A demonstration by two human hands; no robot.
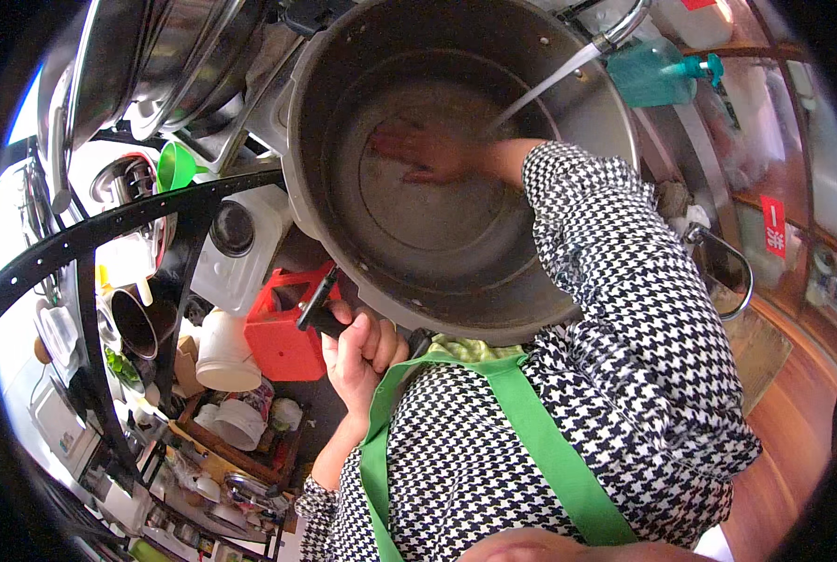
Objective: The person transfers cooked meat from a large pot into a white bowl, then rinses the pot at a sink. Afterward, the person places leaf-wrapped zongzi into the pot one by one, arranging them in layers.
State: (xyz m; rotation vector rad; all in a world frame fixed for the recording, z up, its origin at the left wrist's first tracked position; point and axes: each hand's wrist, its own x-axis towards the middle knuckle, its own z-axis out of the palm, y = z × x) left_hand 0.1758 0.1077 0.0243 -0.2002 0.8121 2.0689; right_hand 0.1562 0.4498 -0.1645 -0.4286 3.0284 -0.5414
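A large, deep metal pot with a dark inside takes up the upper middle of the view, its mouth facing me. My right hand reaches down into it, blurred, with the thumb apart from the fingers near the bottom. Whatever is under that palm is hidden. A stream of water runs from a metal faucet into the pot, close to my right wrist. Below the pot's lower left rim, my left hand is closed around a black handle.
A teal pump bottle stands right of the pot. Large metal pans lean at upper left. A black perforated rack, a green funnel, a clear plastic container, a red plastic basket and a white tub crowd the left.
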